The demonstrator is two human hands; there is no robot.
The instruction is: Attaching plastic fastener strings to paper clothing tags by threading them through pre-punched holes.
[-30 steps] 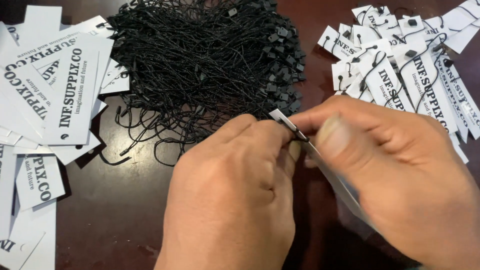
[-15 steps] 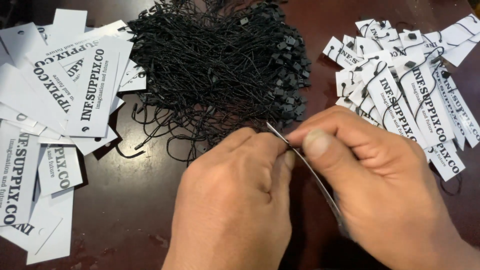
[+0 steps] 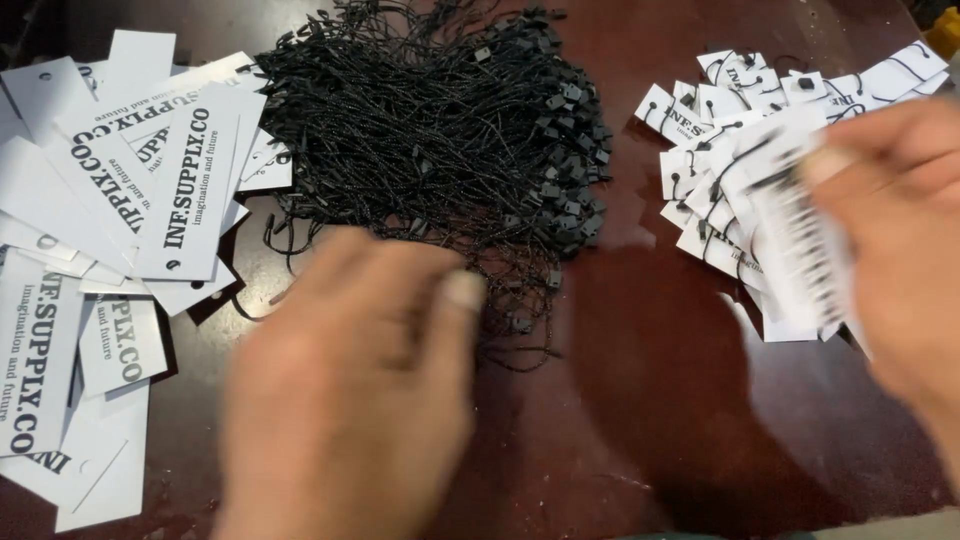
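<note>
Dark, perhaps wooden table [image 3: 650, 400], loose white tags [image 3: 110, 250]

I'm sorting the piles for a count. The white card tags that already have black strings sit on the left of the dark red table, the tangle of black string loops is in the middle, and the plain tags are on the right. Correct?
Not quite, the sides are swapped. In the head view the strung white card tags lie on the right of the dark red table, and the plain white card tags on the left. The tangle of black string loops is in the middle.

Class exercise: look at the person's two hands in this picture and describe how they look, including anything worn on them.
Both hands are bare. The left hand shows no glove, ring or watch, and a short, pale thumbnail is visible. The right hand is likewise ungloved, with no ring seen. No sleeve shows at either wrist. Both are motion-blurred, so finer detail cannot be made out.
</note>
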